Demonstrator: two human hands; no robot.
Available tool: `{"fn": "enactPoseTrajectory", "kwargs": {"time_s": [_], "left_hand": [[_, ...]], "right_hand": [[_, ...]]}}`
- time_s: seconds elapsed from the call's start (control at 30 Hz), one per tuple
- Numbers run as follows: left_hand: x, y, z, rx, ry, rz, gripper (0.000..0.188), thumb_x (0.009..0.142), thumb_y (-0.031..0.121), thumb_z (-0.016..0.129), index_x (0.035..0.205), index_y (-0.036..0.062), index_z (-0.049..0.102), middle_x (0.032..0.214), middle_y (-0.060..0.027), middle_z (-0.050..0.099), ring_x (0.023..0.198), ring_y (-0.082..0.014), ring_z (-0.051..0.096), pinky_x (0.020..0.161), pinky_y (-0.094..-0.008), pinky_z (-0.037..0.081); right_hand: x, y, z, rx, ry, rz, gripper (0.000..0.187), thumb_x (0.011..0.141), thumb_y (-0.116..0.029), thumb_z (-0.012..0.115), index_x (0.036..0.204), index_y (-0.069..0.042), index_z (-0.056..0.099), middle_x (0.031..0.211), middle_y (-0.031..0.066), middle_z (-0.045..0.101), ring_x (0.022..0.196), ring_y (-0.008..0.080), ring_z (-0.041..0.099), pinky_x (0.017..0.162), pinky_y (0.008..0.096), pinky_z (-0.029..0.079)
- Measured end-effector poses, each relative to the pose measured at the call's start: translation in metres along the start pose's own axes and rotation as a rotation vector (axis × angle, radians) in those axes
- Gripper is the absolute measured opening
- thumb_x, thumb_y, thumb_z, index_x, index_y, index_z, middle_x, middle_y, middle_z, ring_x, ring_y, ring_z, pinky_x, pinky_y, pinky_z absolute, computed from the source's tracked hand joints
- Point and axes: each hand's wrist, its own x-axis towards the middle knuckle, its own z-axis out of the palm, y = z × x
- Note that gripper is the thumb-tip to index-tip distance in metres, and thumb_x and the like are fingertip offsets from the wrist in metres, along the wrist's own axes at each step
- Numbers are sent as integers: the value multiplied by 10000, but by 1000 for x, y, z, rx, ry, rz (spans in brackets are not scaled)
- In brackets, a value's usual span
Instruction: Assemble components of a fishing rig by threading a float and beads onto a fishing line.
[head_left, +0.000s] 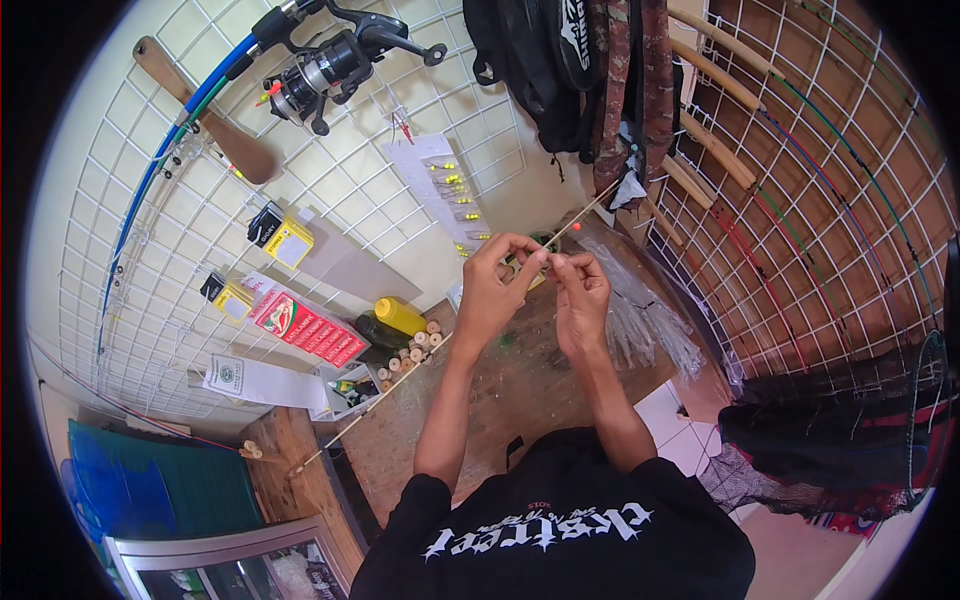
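A thin pale rod (pixel 392 387) runs slantwise across the bench, from the lower left up to the far right. My left hand (pixel 502 275) has its thumb and index finger pinched together at the rod, the other fingers curled. Close beside it, my right hand (pixel 580 290) is pinched too, fingertips nearly meeting the left ones. Whatever small thing may lie between the fingertips is too small to make out. Just beyond the fingers, a small orange bead (pixel 575 227) sits against the rod. Both hands are raised above the wooden bench (pixel 510 375).
Beside my left forearm stand a yellow bottle (pixel 400 316) and several cork pieces (pixel 415 352). Clear plastic sleeves (pixel 640 310) lie right of the hands. A fishing reel (pixel 325 75) hangs on the left wire grid; several rods with cork handles (pixel 715 75) fill the right grid.
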Motion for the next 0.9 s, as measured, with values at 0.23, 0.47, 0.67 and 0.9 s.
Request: {"fn": "enactPoseTrajectory", "kwargs": {"time_s": [0.23,0.47,0.67,0.9], "left_hand": [[0,-6,-2,11,0,21,150,880,108,675,949,-17,626,823,-1,549,541,29,410,438,-150,285],[0,-9,-2,45,-18,14,149,889,111,663,939,-24,623,820,-4,599,542,20,425,440,-168,298],[0,-9,-2,48,-6,25,143,892,102,656,937,-28,617,826,-5,605,544,17,433,443,-173,305],[1,-6,-3,48,22,15,156,896,118,655,940,-23,603,855,-16,619,545,5,457,446,-182,324]], "right_hand": [[0,-2,12,-5,93,-33,120,850,-41,700,923,-27,605,863,20,641,792,65,561,741,222,436],[2,-4,12,-57,115,31,211,848,-106,724,1025,-7,669,893,0,651,790,45,534,702,206,395],[5,-3,12,-84,85,48,157,876,-92,689,1013,-19,660,880,-20,630,731,37,492,668,193,399],[2,-2,12,-143,56,17,148,883,-114,688,995,-25,653,875,-16,630,732,45,493,677,202,397]]}}
